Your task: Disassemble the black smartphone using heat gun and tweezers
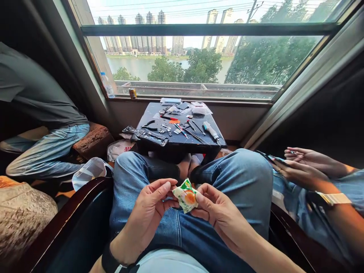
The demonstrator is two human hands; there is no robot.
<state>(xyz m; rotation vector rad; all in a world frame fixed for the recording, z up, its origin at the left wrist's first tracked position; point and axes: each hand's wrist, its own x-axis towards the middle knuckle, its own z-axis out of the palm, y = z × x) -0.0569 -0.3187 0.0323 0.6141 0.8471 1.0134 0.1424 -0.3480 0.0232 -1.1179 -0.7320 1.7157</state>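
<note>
A small sealed snack packet (185,195), green and white with an orange picture, is held over my lap. My left hand (148,216) pinches its left edge between thumb and fingers. My right hand (218,212) pinches its right edge the same way. Both hands rest above my jeans-clad thighs (244,178), and I sit in a dark wooden armchair (82,212).
A low black table (179,142) ahead carries a screwdriver (212,132), pliers, tweezers, small parts and a dismantled device (146,134). A person's hands (301,167) hold a phone at right. Another person in jeans (45,148) kneels at left. A can (132,93) and bottle stand on the windowsill.
</note>
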